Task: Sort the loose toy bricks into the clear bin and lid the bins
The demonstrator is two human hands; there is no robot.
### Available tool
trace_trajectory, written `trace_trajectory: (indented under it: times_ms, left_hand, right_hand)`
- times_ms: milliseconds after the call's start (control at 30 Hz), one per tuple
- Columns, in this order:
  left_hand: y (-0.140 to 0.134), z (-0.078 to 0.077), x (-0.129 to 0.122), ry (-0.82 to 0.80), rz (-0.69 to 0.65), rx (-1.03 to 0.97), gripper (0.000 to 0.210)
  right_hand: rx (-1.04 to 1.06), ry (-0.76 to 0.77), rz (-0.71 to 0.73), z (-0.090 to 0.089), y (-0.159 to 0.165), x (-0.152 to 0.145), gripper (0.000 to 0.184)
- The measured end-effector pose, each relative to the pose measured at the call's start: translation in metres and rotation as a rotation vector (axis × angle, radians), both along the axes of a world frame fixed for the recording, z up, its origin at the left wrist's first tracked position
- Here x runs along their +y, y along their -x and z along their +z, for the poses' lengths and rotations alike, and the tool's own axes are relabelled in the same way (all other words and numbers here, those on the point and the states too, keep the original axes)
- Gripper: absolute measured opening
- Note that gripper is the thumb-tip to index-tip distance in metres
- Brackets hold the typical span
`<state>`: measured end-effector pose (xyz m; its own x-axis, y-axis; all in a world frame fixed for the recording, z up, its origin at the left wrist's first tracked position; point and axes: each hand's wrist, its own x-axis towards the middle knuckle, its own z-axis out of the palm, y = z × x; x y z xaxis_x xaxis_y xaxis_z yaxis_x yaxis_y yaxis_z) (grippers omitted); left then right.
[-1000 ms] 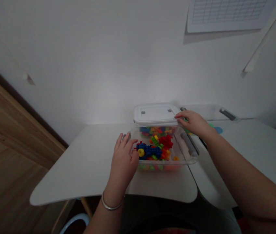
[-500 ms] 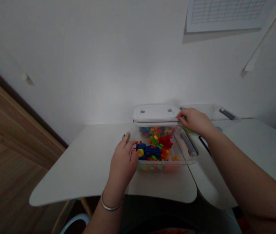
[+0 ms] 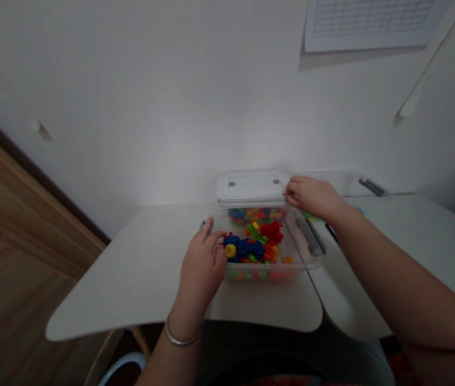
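Note:
A clear plastic storage box [image 3: 273, 266] stands on the white table, holding colourful toy building blocks. A dark blue built piece with a yellow wheel [image 3: 245, 247] lies on the left of the heap, and a red piece [image 3: 272, 232] sits right of it. My left hand [image 3: 203, 262] rests at the box's left side, fingers apart, index finger over the rim by the handle. Behind the box is a white lid [image 3: 247, 187], tilted towards me. My right hand [image 3: 311, 197] pinches the lid's right end; its fingertips are partly hidden.
Another clear container [image 3: 343, 182] with a grey handle stands against the wall at the right. Two white tabletops [image 3: 147, 268] meet at a seam under the box's right side. A gridded paper sheet [image 3: 367, 24] hangs on the wall; wooden panelling [image 3: 18, 225] is on the left.
My right hand and the lid have shifted slightly left. My left hand and the box have hardly moved; the whole view has drifted a little.

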<state>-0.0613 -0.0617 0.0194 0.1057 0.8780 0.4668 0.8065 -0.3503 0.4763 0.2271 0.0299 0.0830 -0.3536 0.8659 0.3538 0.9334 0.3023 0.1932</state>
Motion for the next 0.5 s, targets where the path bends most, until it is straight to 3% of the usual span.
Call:
trace_trajectory:
  times_ms: [333, 500]
  left_hand:
    - [0.0, 0.002, -0.001, 0.0, -0.012, -0.007, 0.036]
    - [0.0, 0.0, 0.001, -0.024, -0.023, -0.027, 0.034]
  right_hand:
    - [0.616, -0.253, 0.038, -0.011, -0.005, 0.017, 0.017]
    - [0.662, -0.353, 0.062, -0.001, 0.001, 0.015, 0.014]
